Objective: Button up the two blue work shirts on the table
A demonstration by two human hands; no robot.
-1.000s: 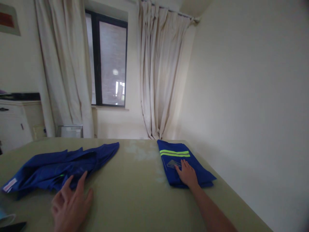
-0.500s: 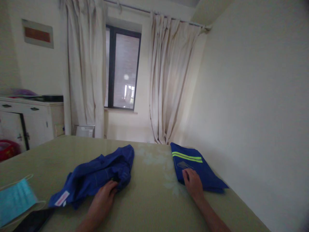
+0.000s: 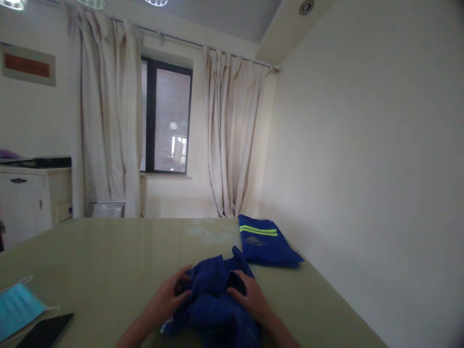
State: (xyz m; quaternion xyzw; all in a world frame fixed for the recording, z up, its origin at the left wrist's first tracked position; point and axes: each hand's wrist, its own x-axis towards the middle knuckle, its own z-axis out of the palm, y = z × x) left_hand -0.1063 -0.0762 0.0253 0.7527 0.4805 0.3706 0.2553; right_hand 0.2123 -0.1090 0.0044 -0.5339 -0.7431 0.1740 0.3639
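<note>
A crumpled dark blue garment point(image 3: 213, 309) lies bunched at the near middle of the table, a small white label showing at its lower left. My left hand point(image 3: 173, 295) grips its left side, thumb and fingers curled into the cloth. On the right side my right hand point(image 3: 250, 296) pinches the fabric, fingers bent around a fold. Beyond it, toward the wall, rests a folded blue garment point(image 3: 266, 249) with two yellow-green stripes and a grey print; neither hand touches it.
A light blue face mask point(image 3: 20, 307) and a flat black object, perhaps a phone point(image 3: 45, 332), lie at the table's near left. The greenish table point(image 3: 108, 261) runs along a white wall on the right. A white cabinet point(image 3: 25, 198) stands at the far left.
The crumpled garment has moved from the left to the middle, in front of me. My right hand has left the folded garment and now holds the crumpled one. The view has tilted up and turned right.
</note>
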